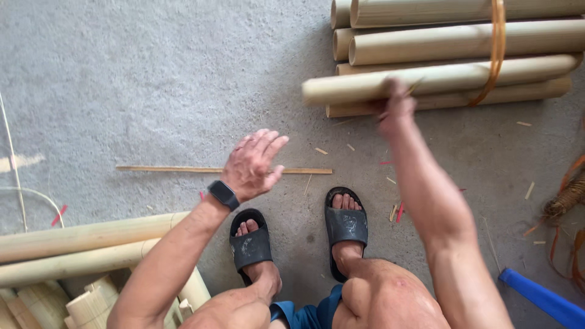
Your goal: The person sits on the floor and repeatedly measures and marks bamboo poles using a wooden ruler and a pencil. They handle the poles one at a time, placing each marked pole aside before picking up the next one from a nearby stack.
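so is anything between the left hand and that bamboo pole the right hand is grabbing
Nothing visible. The left hand hangs open above bare concrete floor; only a thin bamboo strip lies flat on the floor beneath it. The right hand is already on the bamboo pole, and the space between is open.

a grey concrete floor (pixel 152 73) is carrying a bundle of pale bamboo poles (pixel 463 42) at the top right, tied with an orange strap (pixel 496 55). a thin bamboo strip (pixel 177 169) is lying flat across the middle. more poles (pixel 79 244) are resting at the lower left, splinters (pixel 321 151) are scattering between them, and two black sandals (pixel 345 225) are standing near the bottom.
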